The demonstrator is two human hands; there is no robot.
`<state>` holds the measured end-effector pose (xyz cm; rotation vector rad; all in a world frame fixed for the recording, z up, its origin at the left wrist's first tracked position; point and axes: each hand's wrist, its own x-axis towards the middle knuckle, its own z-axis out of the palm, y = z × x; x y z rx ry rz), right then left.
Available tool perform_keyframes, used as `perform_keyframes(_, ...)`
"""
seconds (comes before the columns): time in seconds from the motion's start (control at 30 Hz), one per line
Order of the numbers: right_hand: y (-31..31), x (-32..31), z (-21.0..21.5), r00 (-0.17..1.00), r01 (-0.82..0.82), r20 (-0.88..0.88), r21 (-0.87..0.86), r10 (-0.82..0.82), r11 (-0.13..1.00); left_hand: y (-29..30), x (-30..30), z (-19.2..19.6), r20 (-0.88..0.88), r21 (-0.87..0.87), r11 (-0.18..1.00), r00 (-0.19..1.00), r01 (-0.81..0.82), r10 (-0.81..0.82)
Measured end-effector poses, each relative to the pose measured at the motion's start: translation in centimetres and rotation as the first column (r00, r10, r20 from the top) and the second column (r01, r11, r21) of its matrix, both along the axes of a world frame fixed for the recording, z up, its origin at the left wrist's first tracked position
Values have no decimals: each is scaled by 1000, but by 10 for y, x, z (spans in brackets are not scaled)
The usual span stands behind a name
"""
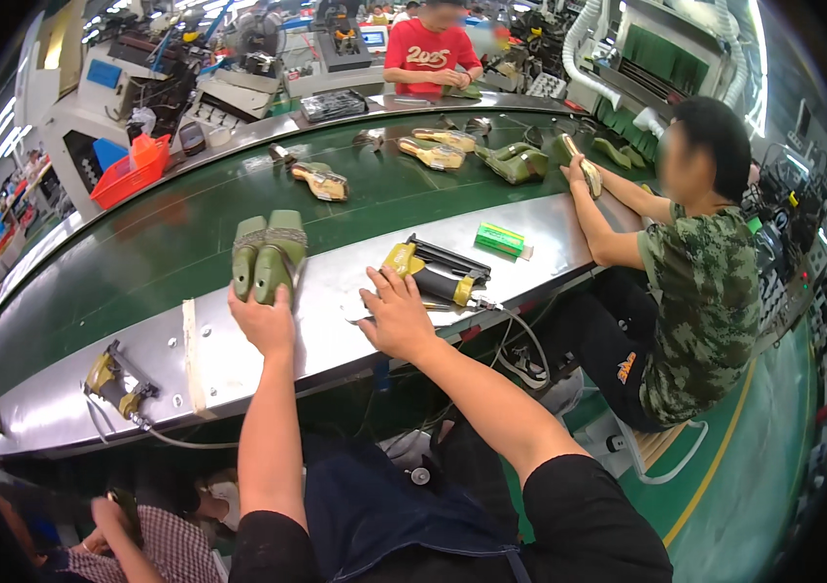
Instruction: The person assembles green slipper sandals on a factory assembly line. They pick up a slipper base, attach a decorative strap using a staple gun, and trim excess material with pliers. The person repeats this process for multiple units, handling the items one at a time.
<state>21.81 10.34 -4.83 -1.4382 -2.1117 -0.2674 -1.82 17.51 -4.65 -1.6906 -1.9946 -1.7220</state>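
Note:
A pair of green shoe lasts point(279, 255) stands side by side where the green conveyor belt point(156, 277) meets the metal ledge, a band of darker material across each. My left hand point(266, 325) is closed round their near ends. My right hand point(399, 321) lies with spread fingers at the yellow head of an air staple gun point(447, 284), its fingertips touching the tool. The gun rests on the metal ledge point(341, 262), a hose running from its near end. A small green box point(500, 240) sits just beyond it.
A second air gun point(114, 381) lies on the ledge at left. More lasts, some with tan soles point(320, 182), stand on the belt. At right a co-worker in camouflage point(700, 282) holds a shoe piece; one in red point(430, 53) works across the belt. An orange basket point(132, 173) is far left.

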Motion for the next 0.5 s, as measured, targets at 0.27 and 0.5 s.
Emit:
perform_keyframes(0.27,4,0,-2,1000,18,-3,-15,-18,1000,109,3,-5,-161,-25,933,923,-358,350)
perform_keyframes(0.5,4,-2,-1,999,32,3,-57,-32,998,182,0,2,-51,-307,894,944,-325,326)
